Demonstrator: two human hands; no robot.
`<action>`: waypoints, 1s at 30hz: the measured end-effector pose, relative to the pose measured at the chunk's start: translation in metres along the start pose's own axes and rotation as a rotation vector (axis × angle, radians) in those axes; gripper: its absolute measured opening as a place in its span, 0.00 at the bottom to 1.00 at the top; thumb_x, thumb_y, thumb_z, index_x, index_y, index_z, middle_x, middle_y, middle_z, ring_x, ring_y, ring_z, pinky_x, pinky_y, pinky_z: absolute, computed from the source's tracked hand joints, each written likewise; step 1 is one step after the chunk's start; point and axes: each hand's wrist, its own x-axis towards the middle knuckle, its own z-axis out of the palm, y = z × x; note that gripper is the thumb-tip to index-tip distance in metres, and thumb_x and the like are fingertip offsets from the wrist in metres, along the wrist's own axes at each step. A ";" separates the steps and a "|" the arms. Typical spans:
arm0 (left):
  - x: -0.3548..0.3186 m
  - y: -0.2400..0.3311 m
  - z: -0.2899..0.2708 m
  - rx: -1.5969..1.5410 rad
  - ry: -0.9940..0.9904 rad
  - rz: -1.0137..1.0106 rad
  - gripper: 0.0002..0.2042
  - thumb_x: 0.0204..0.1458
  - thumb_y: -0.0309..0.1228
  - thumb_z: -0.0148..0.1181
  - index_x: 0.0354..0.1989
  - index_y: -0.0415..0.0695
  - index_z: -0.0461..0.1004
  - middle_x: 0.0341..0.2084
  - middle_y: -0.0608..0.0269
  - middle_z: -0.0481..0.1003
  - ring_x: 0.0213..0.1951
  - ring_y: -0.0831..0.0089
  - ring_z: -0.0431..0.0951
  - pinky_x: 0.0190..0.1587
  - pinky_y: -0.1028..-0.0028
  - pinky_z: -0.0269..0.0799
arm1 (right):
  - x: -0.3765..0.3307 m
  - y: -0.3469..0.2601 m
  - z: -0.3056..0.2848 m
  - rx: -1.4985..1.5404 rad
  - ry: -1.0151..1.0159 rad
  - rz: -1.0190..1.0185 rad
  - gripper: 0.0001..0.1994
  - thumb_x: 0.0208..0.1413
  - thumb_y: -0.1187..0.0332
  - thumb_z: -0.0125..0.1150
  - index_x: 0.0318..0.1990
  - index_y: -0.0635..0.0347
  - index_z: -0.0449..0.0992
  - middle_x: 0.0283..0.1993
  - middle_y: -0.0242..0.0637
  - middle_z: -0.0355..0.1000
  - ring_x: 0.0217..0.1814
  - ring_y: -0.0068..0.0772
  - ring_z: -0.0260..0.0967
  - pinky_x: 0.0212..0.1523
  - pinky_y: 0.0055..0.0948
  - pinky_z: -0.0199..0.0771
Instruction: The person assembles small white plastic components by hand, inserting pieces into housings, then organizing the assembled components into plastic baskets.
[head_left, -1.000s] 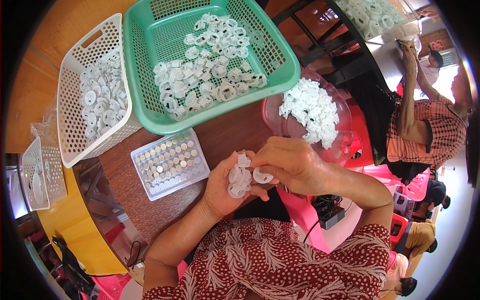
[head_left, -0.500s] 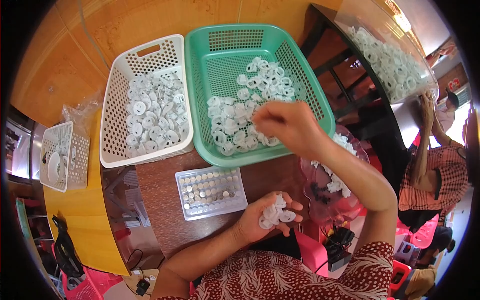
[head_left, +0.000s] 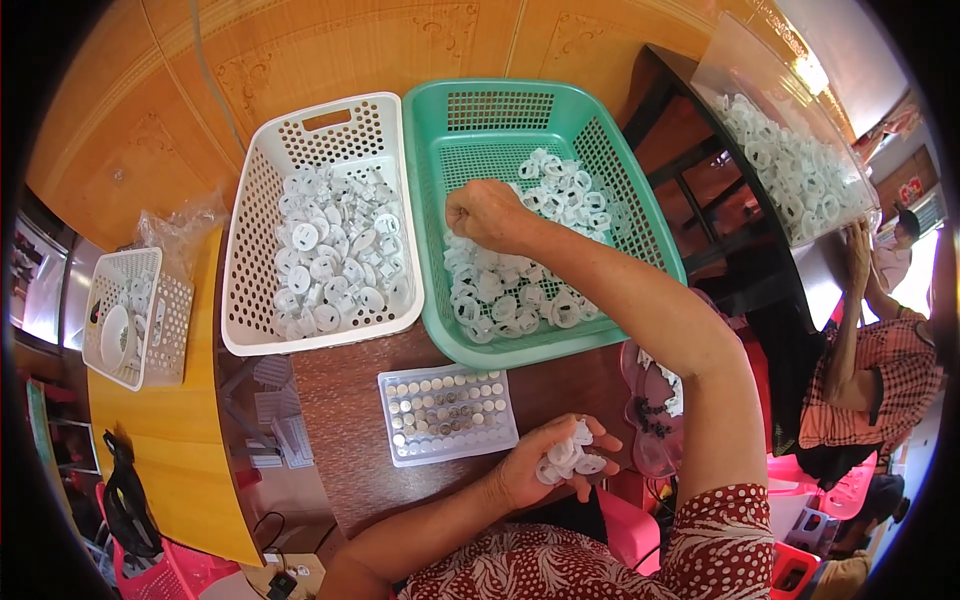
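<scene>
My left hand (head_left: 528, 468) is cupped palm up near the table's front edge, with a handful of small white plastic parts (head_left: 570, 460) resting in it. Above the left part of a green plastic basket (head_left: 640, 215), my right hand (head_left: 484, 213) is closed, its fingers curled down. Whatever its fingertips pinch, if anything, is hidden. Clear-white ring-shaped plastic pieces (head_left: 510, 300) lie heaped in that basket under and beside the hand. To the left stands a white perforated basket (head_left: 252, 250), filled with round white plastic parts (head_left: 335, 255).
A pale plastic tray (head_left: 455, 456) of silvery button cells sits before the baskets. At right are a pink scalloped dish (head_left: 655, 455) and a clear bin (head_left: 790, 165) of similar pieces. A smaller white basket (head_left: 170, 325) stands far left. A person in checked clothing (head_left: 895, 345) is at right.
My right hand has moved left across the green basket. My left hand still holds the white parts. The whole view has shifted slightly, with the baskets lower and further right.
</scene>
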 end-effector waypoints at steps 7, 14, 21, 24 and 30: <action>0.002 0.000 0.000 0.067 -0.020 0.003 0.20 0.58 0.47 0.43 0.47 0.44 0.66 0.48 0.46 0.69 0.46 0.53 0.74 0.27 0.66 0.77 | -0.018 -0.003 -0.041 0.766 -0.030 0.543 0.05 0.37 0.80 0.57 0.23 0.60 0.77 0.19 0.35 0.70 0.17 0.23 0.63 0.18 0.24 0.65; 0.002 0.001 -0.001 0.069 -0.019 0.009 0.20 0.57 0.47 0.45 0.47 0.43 0.67 0.49 0.41 0.68 0.46 0.51 0.74 0.26 0.61 0.77 | -0.063 -0.021 -0.071 0.987 -0.020 0.855 0.09 0.38 0.79 0.57 0.31 0.59 0.77 0.19 0.33 0.68 0.15 0.21 0.60 0.15 0.22 0.59; 0.001 -0.001 0.007 0.113 0.012 0.024 0.20 0.57 0.47 0.45 0.46 0.43 0.67 0.46 0.45 0.71 0.44 0.53 0.76 0.24 0.65 0.77 | -0.104 -0.033 -0.091 1.079 -0.001 0.950 0.09 0.42 0.74 0.57 0.34 0.62 0.74 0.20 0.30 0.66 0.18 0.20 0.61 0.16 0.22 0.59; 0.000 -0.005 0.004 0.132 0.008 0.033 0.20 0.57 0.47 0.45 0.45 0.42 0.67 0.46 0.44 0.71 0.43 0.52 0.76 0.24 0.65 0.77 | -0.124 -0.042 -0.098 1.151 0.049 0.950 0.08 0.42 0.74 0.57 0.33 0.61 0.72 0.20 0.32 0.67 0.18 0.22 0.62 0.16 0.22 0.58; -0.007 -0.005 0.027 0.098 0.039 0.064 0.20 0.57 0.47 0.47 0.44 0.41 0.67 0.45 0.45 0.72 0.41 0.52 0.77 0.25 0.64 0.76 | -0.191 -0.093 -0.119 1.180 0.167 0.832 0.07 0.45 0.76 0.58 0.33 0.64 0.75 0.22 0.33 0.69 0.18 0.20 0.63 0.17 0.17 0.59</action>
